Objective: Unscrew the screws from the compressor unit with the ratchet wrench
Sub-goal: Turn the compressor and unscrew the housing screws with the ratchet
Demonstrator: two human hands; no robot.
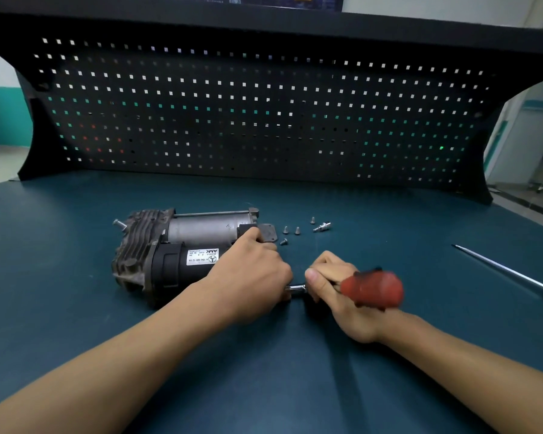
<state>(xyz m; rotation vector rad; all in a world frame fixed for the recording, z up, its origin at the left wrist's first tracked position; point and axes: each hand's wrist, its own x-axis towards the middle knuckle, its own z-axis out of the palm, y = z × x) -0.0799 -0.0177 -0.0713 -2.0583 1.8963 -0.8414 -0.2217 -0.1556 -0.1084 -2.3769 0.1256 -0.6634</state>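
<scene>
Compressor unit (182, 255) lying on side, bench (389, 220) middle-left; left hand (251, 270) curled over its right end, steadying; right hand (333, 283) clamped round ratchet wrench (370, 289), socket (297, 288) aimed at unit's end, screw hidden behind left hand; loose screws (297, 230) just beyond hands; step, judged: loosening end screw; next calls for socket held square, short handle swings, unit braced against turning.
</scene>
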